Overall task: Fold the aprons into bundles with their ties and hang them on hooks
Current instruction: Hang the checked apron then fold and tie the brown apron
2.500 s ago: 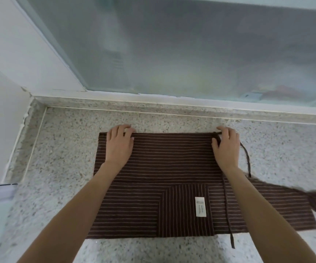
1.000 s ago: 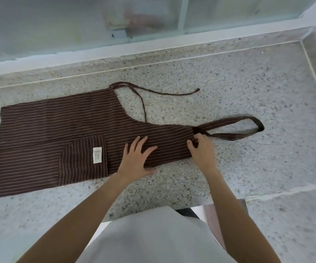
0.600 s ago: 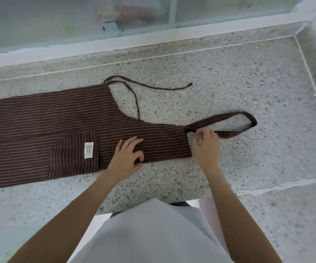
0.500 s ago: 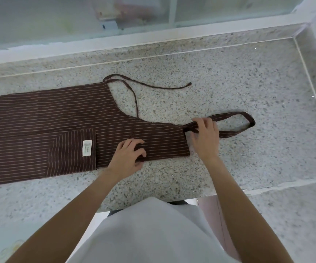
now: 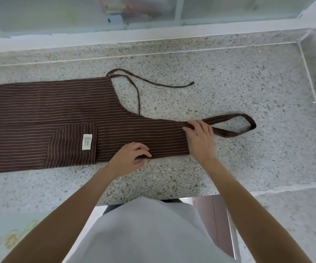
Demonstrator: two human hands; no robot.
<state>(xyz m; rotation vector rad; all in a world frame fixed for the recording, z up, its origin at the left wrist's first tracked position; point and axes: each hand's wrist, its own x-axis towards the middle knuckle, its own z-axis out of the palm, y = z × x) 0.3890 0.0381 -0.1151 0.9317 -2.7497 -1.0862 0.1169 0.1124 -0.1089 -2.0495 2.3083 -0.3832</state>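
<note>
Both hands are laid on the striped apron [image 5: 67, 118], which lies flat on the granite counter [image 5: 229, 88]: its near edge is pinched by the left hand [image 5: 129, 157], its bib end is gripped by the right hand [image 5: 200, 138] beside the neck loop [image 5: 235, 125], and an uneven pull could skew the fold or drag the loose ties [image 5: 140, 86] underneath.

Apron [image 5: 58, 114]: lies flat on the counter [image 5: 248, 95], lengthwise left to right. Label [image 5: 87, 141]: on the apron, left of the left hand [image 5: 132, 155], which rests on the apron's near edge. Right hand [image 5: 200, 137]: at the apron's right end. Neck loop [image 5: 235, 126]: on the counter, right of the apron. Waist ties [image 5: 153, 84]: behind the apron's right part. Window frame [image 5: 153, 33]: behind the apron, along the counter's far edge.
</note>
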